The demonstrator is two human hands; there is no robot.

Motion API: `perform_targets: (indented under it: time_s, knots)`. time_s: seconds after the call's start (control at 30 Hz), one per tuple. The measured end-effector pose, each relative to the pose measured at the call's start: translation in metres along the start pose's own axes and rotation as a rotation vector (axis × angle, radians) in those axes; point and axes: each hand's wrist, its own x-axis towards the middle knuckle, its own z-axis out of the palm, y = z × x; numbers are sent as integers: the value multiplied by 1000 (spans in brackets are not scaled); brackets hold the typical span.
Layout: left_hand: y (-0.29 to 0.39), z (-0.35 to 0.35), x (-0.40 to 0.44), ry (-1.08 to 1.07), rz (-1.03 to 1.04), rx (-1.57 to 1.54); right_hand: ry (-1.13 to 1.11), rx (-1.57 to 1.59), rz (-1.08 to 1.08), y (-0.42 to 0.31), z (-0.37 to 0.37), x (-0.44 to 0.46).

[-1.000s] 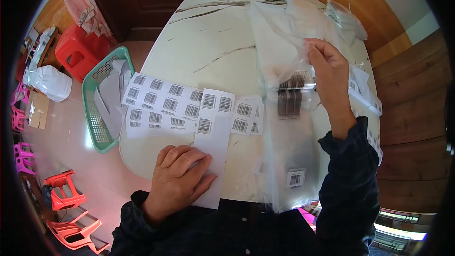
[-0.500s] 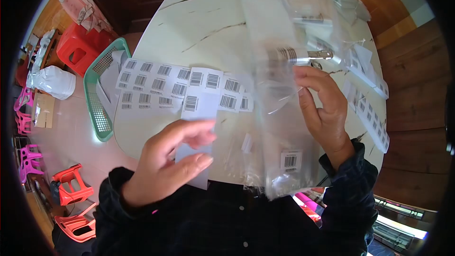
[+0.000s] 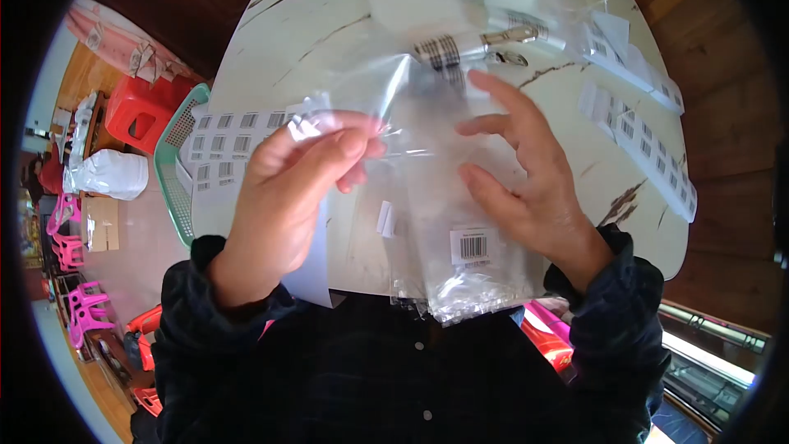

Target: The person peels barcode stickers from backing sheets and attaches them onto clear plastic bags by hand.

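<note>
Behind left hand (image 3: 283, 193), barcode sheets (image 3: 223, 145) partly hidden, green basket (image 3: 171, 189)

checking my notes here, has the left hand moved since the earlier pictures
Yes: the left hand has moved forward, farther in from the near edge of the white table.

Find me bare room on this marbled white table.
The marbled white table is bare upper left, between its edge, the white barcode sheets and clear plastic bags. A smaller patch lies between the right hand and the nearer white barcode strip. The bags and left hand crowd the middle.
</note>
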Motion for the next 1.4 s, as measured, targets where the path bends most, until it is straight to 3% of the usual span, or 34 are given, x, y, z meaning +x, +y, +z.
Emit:
perform_targets:
  time_s: [0.07,0.1,0.27,0.4,0.57,0.77,0.9,1.07,1.4]
  knots:
    - [6,5,-12,-4,147,134,178,387,226,-14,3,-2]
    - [7,6,-16,-13,135,141,191,391,237,-19,0,-2]
    - [4,9,-26,-120,223,373,-71,26,139,-36,-14,-1]
    - [-4,18,-29,-17,815,1053,-207,-148,-50,-39,-21,-9]
    - [-11,5,-27,-81,1090,1245,-72,-212,-109,-49,-18,-38]
    - [-14,10,-40,-135,1096,1269,64,-231,-29,-51,-11,-80]
    - [-30,13,-41,-110,1240,1246,197,-263,62,-50,-9,-99]
    - [-34,14,-44,-152,1235,1284,219,-224,158,-51,-10,-117]
    - [-42,19,-48,-217,1136,1322,174,-348,42,-36,-13,-128]
